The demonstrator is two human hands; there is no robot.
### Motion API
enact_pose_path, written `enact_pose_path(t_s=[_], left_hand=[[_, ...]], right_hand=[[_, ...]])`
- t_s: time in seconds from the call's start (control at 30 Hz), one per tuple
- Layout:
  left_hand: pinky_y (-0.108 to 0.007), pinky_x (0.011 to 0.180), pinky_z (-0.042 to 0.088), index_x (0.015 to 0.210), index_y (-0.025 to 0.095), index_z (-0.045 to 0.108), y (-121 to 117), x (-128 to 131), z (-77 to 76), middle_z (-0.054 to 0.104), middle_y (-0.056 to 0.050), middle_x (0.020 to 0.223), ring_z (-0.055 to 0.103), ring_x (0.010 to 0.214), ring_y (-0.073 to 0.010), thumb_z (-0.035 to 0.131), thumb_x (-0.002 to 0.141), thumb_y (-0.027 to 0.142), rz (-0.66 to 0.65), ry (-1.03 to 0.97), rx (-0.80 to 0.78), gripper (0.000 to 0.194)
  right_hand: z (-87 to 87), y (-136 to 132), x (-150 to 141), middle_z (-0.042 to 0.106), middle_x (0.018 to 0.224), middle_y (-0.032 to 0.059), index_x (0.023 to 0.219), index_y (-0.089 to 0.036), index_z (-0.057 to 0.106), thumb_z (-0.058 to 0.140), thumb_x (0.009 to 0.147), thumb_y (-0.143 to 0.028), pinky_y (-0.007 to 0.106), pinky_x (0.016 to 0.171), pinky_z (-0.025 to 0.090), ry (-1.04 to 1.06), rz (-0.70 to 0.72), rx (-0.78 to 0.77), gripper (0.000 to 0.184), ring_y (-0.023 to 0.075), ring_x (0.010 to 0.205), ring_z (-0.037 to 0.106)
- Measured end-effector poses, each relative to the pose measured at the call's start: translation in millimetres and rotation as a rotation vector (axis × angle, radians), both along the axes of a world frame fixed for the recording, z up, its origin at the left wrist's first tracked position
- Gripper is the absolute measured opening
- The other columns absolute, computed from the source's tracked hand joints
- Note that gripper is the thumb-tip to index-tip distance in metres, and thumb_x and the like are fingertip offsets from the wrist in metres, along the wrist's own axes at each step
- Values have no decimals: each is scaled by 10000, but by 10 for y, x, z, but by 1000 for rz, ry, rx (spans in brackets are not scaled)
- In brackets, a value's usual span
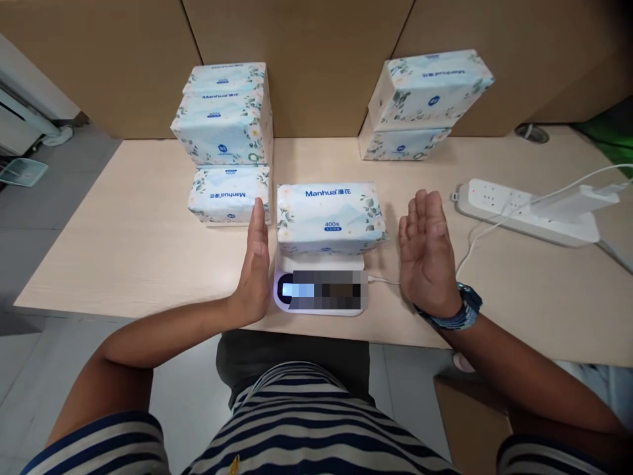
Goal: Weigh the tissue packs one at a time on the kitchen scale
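Observation:
A tissue pack (331,214), white and pale blue with flower prints, rests on a small white scale (321,311) whose lit display is partly blurred out. My left hand (254,270) is upright just left of the scale, fingers straight and holding nothing. On the other side, my right hand (428,254) is raised with its palm turned inward and fingers extended, apart from the pack. Near my left fingertips stands a group of tissue packs (225,128) of the same print.
At the back right, two more packs (430,92) are stacked against the brown panel (306,66). A white power strip (529,211) with cables lies on the right of the wooden table (109,231). A round cable hole (531,134) sits behind it.

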State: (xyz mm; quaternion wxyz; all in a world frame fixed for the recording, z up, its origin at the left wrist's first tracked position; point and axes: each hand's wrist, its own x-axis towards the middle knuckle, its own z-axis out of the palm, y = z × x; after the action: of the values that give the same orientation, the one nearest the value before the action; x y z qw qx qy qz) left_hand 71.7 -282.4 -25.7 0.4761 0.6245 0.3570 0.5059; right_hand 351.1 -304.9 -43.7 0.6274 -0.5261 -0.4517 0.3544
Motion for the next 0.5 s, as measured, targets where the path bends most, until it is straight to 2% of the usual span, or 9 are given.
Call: enact_pose_path(t_s=[0.13, 0.3, 0.5], left_hand=[[-431, 1484, 9, 1740, 505, 222, 29, 9, -20, 71, 158, 1892, -42, 1777, -193, 205, 1097, 737, -28, -20, 12, 683], [-416, 1481, -2, 1725, 549, 217, 72, -6, -45, 38, 194, 1887, -69, 1773, -177, 158, 1098, 731, -21, 14, 80, 656], [-435, 1477, 1, 1757, 509, 101, 32, -27, -26, -46, 179, 1886, -112, 1768, -174, 159, 1068, 785, -52, 71, -30, 745]], right_hand=[[19, -12, -7, 259, 1846, -172, 1658, -587, 394, 443, 1021, -805, 535, 1449, 202, -26, -4, -7, 675, 183, 1756, 161], [-21, -6, 33, 218, 1845, -218, 1675, -637, 288, 312, 1076, -745, 559, 1444, 206, -153, 20, 8, 609, 159, 1756, 126], [-11, -42, 37, 206, 1866, -146, 1683, -576, 352, 426, 1080, -684, 542, 1448, 161, -78, 1, 43, 617, 185, 1758, 115]])
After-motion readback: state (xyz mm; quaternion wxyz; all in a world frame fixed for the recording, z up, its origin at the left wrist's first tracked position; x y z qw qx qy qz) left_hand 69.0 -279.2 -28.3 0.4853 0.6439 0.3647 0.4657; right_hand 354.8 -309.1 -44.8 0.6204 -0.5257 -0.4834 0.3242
